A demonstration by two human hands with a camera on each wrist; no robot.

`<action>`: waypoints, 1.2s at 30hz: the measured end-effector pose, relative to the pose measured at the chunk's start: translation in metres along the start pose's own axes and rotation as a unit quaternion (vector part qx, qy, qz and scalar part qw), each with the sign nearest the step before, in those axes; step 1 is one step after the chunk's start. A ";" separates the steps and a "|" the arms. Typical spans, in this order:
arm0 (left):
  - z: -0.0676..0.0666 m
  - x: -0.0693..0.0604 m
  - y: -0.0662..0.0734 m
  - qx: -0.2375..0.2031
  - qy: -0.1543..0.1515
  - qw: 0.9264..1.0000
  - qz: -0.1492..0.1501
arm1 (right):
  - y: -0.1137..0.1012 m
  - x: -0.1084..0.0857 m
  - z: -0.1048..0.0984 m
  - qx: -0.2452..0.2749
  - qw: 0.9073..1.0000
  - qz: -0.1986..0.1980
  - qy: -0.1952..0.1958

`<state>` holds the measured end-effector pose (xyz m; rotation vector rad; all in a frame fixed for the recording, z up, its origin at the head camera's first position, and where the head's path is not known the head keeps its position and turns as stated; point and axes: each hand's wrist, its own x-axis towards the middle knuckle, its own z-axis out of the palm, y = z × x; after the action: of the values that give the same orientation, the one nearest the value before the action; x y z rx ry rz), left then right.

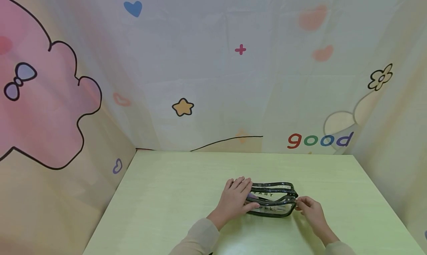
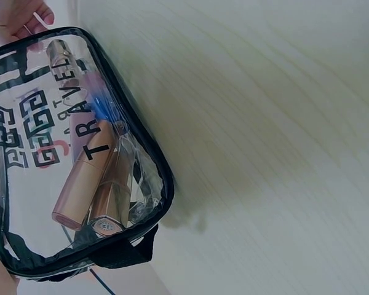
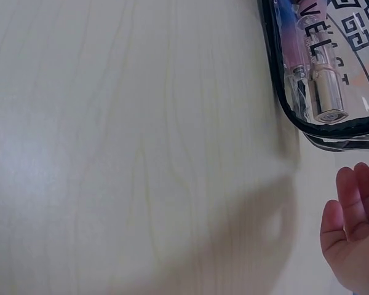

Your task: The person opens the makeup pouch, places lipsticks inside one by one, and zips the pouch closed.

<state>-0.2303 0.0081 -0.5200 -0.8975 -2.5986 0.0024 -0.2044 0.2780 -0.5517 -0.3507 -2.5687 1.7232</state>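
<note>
A clear pouch with black trim and "TRAVEL" lettering stands on the table. My left hand grips its left end, the thumb along the near side and the fingers over the far side. At the right end, the thumb and forefinger of my right hand pinch the pouch by its upper corner, where the zipper edge ends; any zipper pull is hidden by the fingertips. Through the plastic, the left wrist view shows a pinkish cosmetic tube and a shiny gold-toned tube. A silvery-capped tube shows in the right wrist view.
The pale yellow-green table runs back to a printed curtain, which also hangs along both sides. A black tab sticks out from one end of the pouch.
</note>
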 end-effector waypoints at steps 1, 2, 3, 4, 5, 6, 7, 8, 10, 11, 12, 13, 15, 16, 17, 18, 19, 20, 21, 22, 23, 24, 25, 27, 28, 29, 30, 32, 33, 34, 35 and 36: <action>0.000 0.000 0.000 0.000 0.001 1.000 0.000 | 0.000 0.001 -0.001 0.001 1.000 -0.001 0.000; 0.000 0.000 0.000 0.000 0.002 1.000 0.000 | 0.000 0.001 -0.001 0.002 1.000 -0.001 -0.001; 0.000 0.000 0.000 0.000 0.003 1.000 0.000 | -0.001 0.000 -0.002 0.004 1.000 -0.002 -0.001; 0.000 0.000 0.000 0.001 0.004 1.000 0.000 | -0.001 0.000 -0.002 0.006 1.000 -0.003 0.000; 0.000 0.000 0.000 0.001 0.005 1.000 -0.001 | -0.003 -0.001 -0.002 0.006 1.000 -0.004 0.000; 0.000 0.000 0.000 0.003 0.005 1.000 -0.001 | -0.004 -0.002 -0.003 0.008 1.000 -0.007 0.001; -0.001 0.000 0.000 0.003 0.006 1.000 -0.001 | -0.005 -0.003 -0.003 0.011 1.000 -0.011 0.003; -0.001 0.000 0.000 0.003 0.006 1.000 -0.001 | -0.006 -0.003 -0.003 0.013 1.000 -0.016 0.005; -0.001 -0.001 0.000 0.002 0.009 1.000 -0.001 | -0.006 -0.003 -0.004 0.022 0.999 -0.036 0.004; -0.001 -0.001 0.000 0.002 0.010 1.000 -0.001 | -0.005 -0.003 -0.005 0.025 0.999 -0.046 0.005; -0.001 -0.001 0.000 0.001 0.012 1.000 -0.001 | -0.003 -0.003 -0.005 0.031 0.998 -0.055 0.005; -0.001 -0.001 0.000 0.001 0.013 1.000 -0.001 | 0.000 -0.002 -0.006 0.052 0.996 -0.076 0.004; 0.000 -0.001 0.000 0.000 0.014 1.000 -0.002 | 0.002 -0.001 -0.006 0.058 0.994 -0.087 0.002; 0.000 -0.001 0.000 0.000 0.014 1.000 -0.002 | 0.002 -0.001 -0.007 0.057 0.994 -0.090 0.000; 0.000 -0.001 0.000 0.001 0.014 1.000 -0.003 | 0.001 -0.001 -0.007 0.056 0.995 -0.084 0.006; 0.000 -0.001 0.000 0.002 0.013 1.000 -0.003 | 0.000 -0.002 -0.007 0.053 0.995 -0.080 0.008; 0.000 -0.001 0.000 0.004 0.011 1.000 -0.003 | -0.002 -0.003 -0.007 0.046 0.996 -0.075 0.009; -0.001 -0.001 0.001 0.005 0.011 1.000 -0.004 | -0.006 -0.004 -0.007 0.025 0.998 -0.056 0.011; -0.001 -0.001 0.001 0.006 0.009 1.000 -0.004 | -0.008 -0.004 -0.007 0.021 0.999 -0.049 0.012; -0.002 -0.001 0.001 0.008 0.009 1.000 -0.004 | -0.010 -0.004 -0.007 0.017 0.999 -0.042 0.012; -0.002 -0.001 0.001 0.010 0.007 1.000 -0.005 | -0.012 -0.004 -0.007 0.016 0.999 -0.035 0.015; -0.003 -0.001 0.001 0.011 0.005 1.000 -0.005 | -0.013 -0.004 -0.007 0.011 0.999 -0.031 0.013; -0.003 -0.001 0.002 0.012 0.004 1.000 -0.005 | -0.014 -0.003 -0.008 0.010 0.999 -0.028 0.012; -0.004 -0.002 0.002 0.011 0.004 1.000 -0.006 | -0.014 -0.002 -0.008 0.009 0.999 -0.028 0.013; -0.004 -0.002 0.002 0.009 0.002 1.000 -0.006 | -0.014 -0.002 -0.008 0.010 0.999 -0.030 0.014; -0.004 -0.001 0.002 0.007 0.001 1.000 -0.006 | -0.015 -0.002 -0.008 0.010 0.999 -0.032 0.015; -0.004 -0.001 0.002 0.005 -0.001 1.000 -0.007 | -0.015 -0.002 -0.007 0.010 0.999 -0.035 0.016; -0.005 -0.001 0.001 0.000 -0.002 1.000 -0.008 | -0.016 -0.003 -0.007 0.012 0.999 -0.041 0.018; -0.005 -0.001 0.001 -0.001 -0.004 1.000 -0.009 | -0.017 -0.003 -0.007 0.012 0.999 -0.043 0.019; -0.006 -0.001 0.001 -0.002 -0.005 1.000 -0.009 | -0.017 -0.003 -0.007 0.012 0.999 -0.044 0.020; -0.007 -0.001 0.001 -0.004 -0.005 1.000 -0.010 | -0.017 -0.003 -0.007 0.013 0.999 -0.045 0.020; -0.007 -0.001 0.001 -0.004 -0.006 1.000 -0.010 | -0.018 -0.003 -0.006 0.014 0.999 -0.045 0.021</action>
<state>-0.2260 0.0073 -0.5138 -0.8768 -2.6198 -0.0084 -0.2034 0.2767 -0.5324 -0.2624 -2.4873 1.7005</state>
